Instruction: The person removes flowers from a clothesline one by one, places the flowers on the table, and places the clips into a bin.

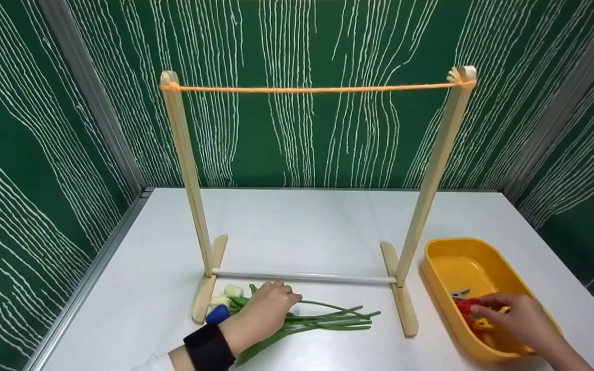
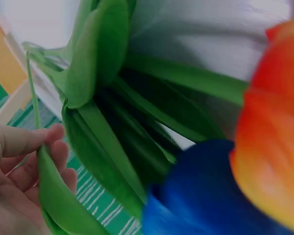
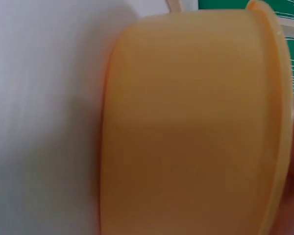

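Note:
Several artificial tulips lie on the table in the head view, their green stems (image 1: 335,324) pointing right. My left hand (image 1: 271,309) is over the bunch; in the left wrist view its thumb and forefinger pinch one green tulip stem (image 2: 36,105). A blue tulip head (image 2: 201,191) and an orange-red one (image 2: 279,122) show close up there. Inside the yellow bin (image 1: 433,273), my right hand (image 1: 521,317) pinches a red clip (image 1: 464,305) between thumb and forefinger. A yellow clip (image 1: 482,323) and a grey clip (image 1: 460,293) are beside it. The bin wall hides the fingers in the right wrist view.
Behind the tulips stands a wooden frame, its left post (image 1: 186,154) and right post (image 1: 436,170) joined by an orange cord (image 1: 307,89) on top and a pale rod (image 1: 302,276) below. Green walls with white lines surround the white table (image 1: 297,221).

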Demonstrator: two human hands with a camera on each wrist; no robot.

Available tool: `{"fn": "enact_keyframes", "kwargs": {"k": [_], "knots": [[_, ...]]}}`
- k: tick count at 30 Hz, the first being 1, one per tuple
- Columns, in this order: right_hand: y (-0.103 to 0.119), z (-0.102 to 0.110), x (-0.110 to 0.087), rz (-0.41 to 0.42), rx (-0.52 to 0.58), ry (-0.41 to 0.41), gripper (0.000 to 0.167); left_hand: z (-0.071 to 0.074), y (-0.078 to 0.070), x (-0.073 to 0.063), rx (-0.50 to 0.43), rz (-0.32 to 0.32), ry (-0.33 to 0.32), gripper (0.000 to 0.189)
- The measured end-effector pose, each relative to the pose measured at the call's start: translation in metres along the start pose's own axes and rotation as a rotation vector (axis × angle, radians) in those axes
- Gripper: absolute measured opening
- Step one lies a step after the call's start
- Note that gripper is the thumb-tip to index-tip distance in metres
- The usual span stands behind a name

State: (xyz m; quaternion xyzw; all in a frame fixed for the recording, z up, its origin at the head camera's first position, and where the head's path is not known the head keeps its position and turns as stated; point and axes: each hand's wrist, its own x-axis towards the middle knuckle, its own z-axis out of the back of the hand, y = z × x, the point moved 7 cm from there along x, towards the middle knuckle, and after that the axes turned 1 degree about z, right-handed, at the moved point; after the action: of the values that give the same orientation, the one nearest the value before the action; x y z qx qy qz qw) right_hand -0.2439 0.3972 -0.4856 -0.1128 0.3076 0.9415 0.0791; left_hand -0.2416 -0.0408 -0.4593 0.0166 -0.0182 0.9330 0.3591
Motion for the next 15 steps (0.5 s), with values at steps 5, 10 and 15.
{"fn": "enact_keyframes", "kwargs": {"k": [5, 10, 15], "knots": [[-0.001, -0.008, 0.003, 0.006, -0.071, 0.084, 0.065, -0.008, -0.002, 0.003, -0.018, -0.023, 0.017, 0.026], [-0.004, -0.013, 0.006, -0.016, -0.058, 0.123, 0.06, -0.018, -0.001, 0.004, -0.019, -0.034, 0.015, 0.023], [-0.006, -0.015, 0.007, -0.026, -0.036, 0.121, 0.055, -0.019, 0.0, 0.003, 0.002, -0.028, 0.002, 0.016]]}}
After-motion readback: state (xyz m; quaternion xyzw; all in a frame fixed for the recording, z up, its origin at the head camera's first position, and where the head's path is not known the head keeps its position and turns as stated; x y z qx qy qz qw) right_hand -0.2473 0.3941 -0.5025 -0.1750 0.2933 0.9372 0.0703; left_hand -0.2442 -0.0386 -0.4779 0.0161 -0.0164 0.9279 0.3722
